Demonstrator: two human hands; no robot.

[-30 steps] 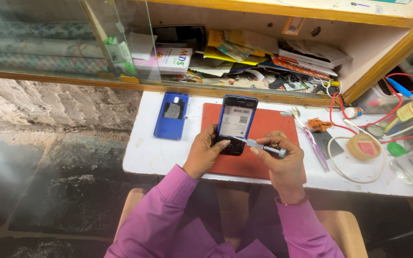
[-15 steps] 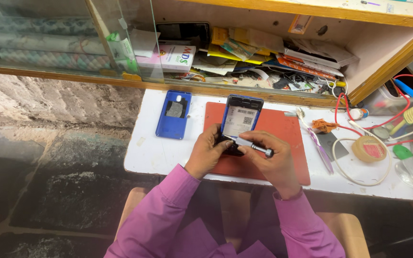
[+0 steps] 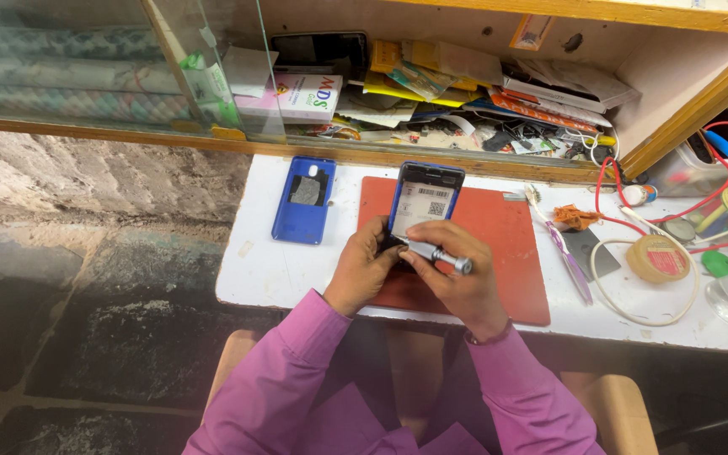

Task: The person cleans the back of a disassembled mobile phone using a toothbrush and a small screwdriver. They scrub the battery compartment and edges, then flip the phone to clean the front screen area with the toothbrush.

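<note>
An opened phone (image 3: 425, 199) with a blue frame and a white-labelled battery lies on a red work mat (image 3: 499, 244). My left hand (image 3: 364, 265) grips the phone's near left corner. My right hand (image 3: 458, 274) holds a small silver screwdriver (image 3: 438, 254), its tip pointed left at the phone's lower end. Both sleeves are purple. The phone's near edge is hidden under my fingers.
A blue back cover (image 3: 304, 200) lies left of the mat on the white table (image 3: 267, 270). To the right are a toothbrush (image 3: 559, 248), a round tape roll (image 3: 657, 258), white cable and red wires (image 3: 612, 173). A cluttered shelf (image 3: 465, 93) runs behind.
My right hand with the screwdriver has shifted left, bringing the tip onto the phone's lower end. The left hand keeps its grip.
</note>
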